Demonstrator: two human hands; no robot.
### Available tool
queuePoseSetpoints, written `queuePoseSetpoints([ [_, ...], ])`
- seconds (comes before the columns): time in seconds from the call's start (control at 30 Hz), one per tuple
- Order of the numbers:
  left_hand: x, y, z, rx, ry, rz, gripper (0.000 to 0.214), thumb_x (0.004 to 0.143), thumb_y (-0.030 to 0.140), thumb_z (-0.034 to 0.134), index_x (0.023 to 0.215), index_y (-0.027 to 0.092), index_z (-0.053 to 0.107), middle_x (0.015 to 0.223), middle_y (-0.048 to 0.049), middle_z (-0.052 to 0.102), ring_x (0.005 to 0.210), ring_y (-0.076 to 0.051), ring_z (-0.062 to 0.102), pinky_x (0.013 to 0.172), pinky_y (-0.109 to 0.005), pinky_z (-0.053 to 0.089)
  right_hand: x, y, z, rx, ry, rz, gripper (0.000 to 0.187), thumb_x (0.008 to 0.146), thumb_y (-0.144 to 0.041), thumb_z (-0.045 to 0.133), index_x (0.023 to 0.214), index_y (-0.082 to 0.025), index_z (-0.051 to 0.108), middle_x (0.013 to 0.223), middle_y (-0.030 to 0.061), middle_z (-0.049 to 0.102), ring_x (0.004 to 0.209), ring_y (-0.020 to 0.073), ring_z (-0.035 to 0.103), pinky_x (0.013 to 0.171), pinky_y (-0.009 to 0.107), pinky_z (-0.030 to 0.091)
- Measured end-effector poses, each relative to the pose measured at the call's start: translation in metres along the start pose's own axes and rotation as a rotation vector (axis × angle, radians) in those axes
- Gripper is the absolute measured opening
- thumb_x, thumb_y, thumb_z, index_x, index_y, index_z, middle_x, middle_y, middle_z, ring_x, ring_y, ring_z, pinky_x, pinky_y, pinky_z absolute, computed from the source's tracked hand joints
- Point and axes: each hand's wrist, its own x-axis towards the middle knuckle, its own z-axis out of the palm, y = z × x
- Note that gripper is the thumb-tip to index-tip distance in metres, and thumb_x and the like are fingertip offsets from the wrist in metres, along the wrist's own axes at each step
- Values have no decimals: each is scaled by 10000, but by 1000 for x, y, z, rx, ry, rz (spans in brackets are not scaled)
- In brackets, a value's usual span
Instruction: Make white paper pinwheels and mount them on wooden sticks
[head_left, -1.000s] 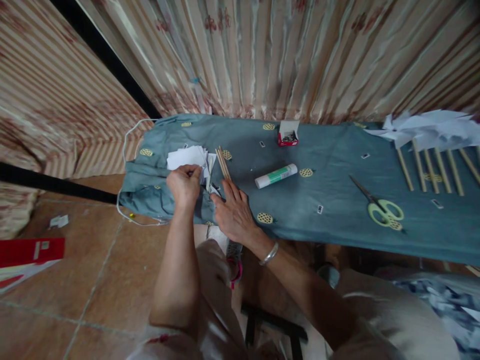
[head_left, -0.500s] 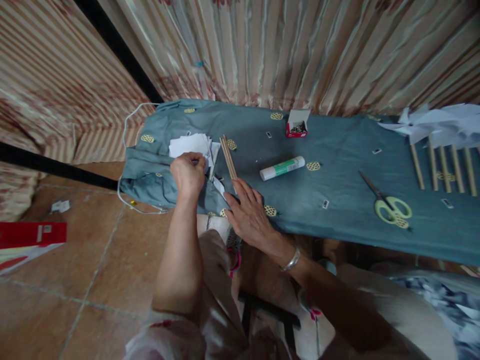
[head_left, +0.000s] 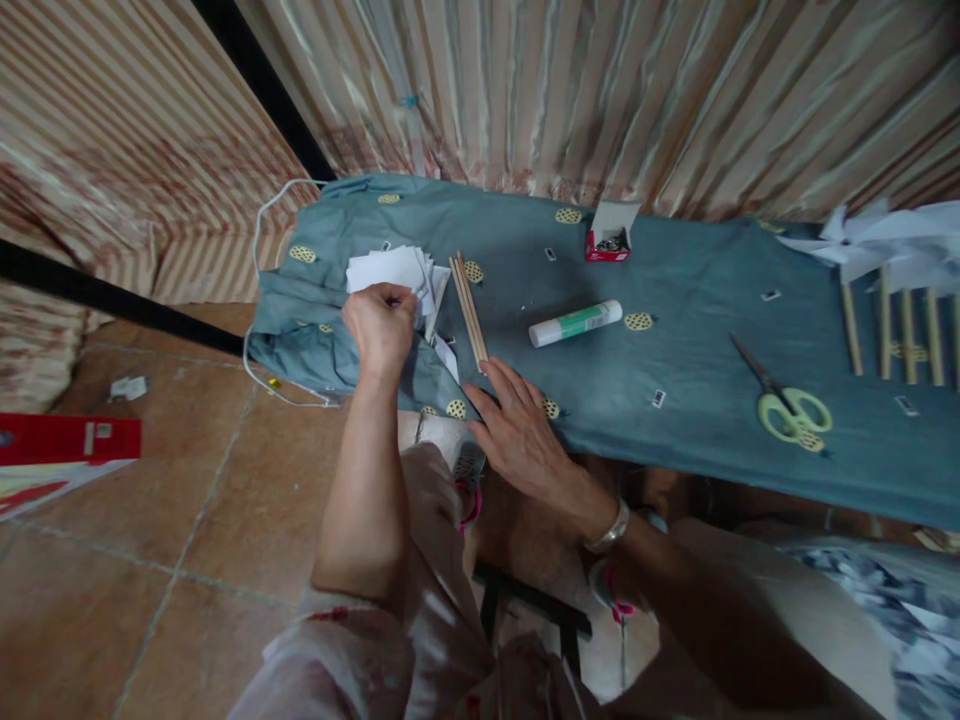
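Pile of loose white paper pieces [head_left: 386, 268]: it lies at the left of the blue-green cloth with yellow pineapple prints [head_left: 705, 390], just beyond the left hand. Nearest is the right hand [head_left: 517, 430], palm down at the cloth's near edge, fingers loosely spread and gripping nothing visible; a sideways sweep could knock the three slim wooden sticks [head_left: 469, 312] askew. To the right lie the green-handled metal scissors [head_left: 784, 400], blades pointing far left, which a careless reach could catch. The left hand [head_left: 382, 325] is curled, thumb drawn to forefinger; its own knuckles hide whether it pinches a sheet. The pile is unevenly fanned, so pulling one piece might drag others along. Farther, the white glue tube with a green label [head_left: 576, 323] lies on its side, contents hidden; being round, it could roll if bumped. At the far edge, the small red-and-white cardboard box [head_left: 609, 243] stands with its lid up, holding small shiny metal pieces that would scatter if it tipped.
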Motion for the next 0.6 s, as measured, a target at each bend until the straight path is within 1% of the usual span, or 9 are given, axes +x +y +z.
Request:
queuePoseSetpoints([
  [0.1,2,-3,0,-64,-5,12,180,732,234,669,824,122,775,755,-58,748,681,-166,656,659,-259,478,6,-3,0,16,2,-11,381,943,-198,505,1315,-123,547,1493,219,443,1440,330,343,1107,518,370],
  [0.2,3,-7,-1,-93,-10,14,169,736,233,676,813,121,775,759,-68,759,686,-171,669,646,-256,475,6,-3,-2,22,11,-23,381,945,-194,496,1315,-117,544,1489,222,448,1436,328,351,1109,520,377],
  [0.37,3,-8,-2,-81,-15,24,173,740,241,667,817,134,778,768,-70,769,701,-183,686,645,-257,473,-6,5,-5,28,23,4,353,944,-195,496,1285,-134,563,1481,210,467,1422,314,380,1103,527,398],
  [0.5,2,-4,-5,-31,-11,19,202,737,252,649,834,131,777,778,-75,769,692,-187,682,635,-260,467,-16,13,-9,9,24,7,366,950,-223,496,1296,-121,559,1483,218,463,1428,320,376,1095,532,410],
  [0.6,0,0,-6,19,-7,1,225,737,262,623,845,131,772,754,-69,755,672,-186,668,628,-261,463,-23,18,-13,16,9,21,357,956,-215,478,1291,-132,567,1483,214,465,1432,313,372,1094,536,417],
])
